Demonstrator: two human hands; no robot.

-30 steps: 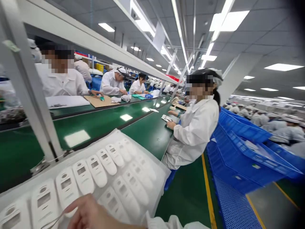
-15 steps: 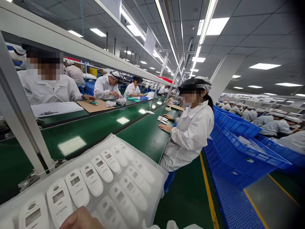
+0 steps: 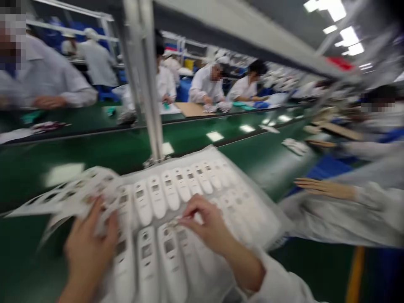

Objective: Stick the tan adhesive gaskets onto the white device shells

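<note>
A tray [image 3: 252, 219] of several white plastic housings [image 3: 158, 198] lies on the green bench in front of me. My left hand [image 3: 88, 248] is at the tray's left side, its fingers closed on the edge of a thin white sheet with cut-out windows [image 3: 63, 193] that sticks out to the left. My right hand [image 3: 206, 225] hovers over the middle of the tray, thumb and fingers pinched on a thin metal tool [image 3: 176, 221] whose tip points at a housing. The picture is smeared by motion.
A grey metal post [image 3: 148, 84] rises just behind the tray. Beyond it runs the green conveyor belt [image 3: 94, 145]. A co-worker's hand [image 3: 322, 188] and white sleeve rest on the bench at my right. More people in white coats sit across the line.
The view has swung left and down onto the tray. Both my hands are now over it; before, only one hand showed at the bottom edge. The white sheet has come into view.
</note>
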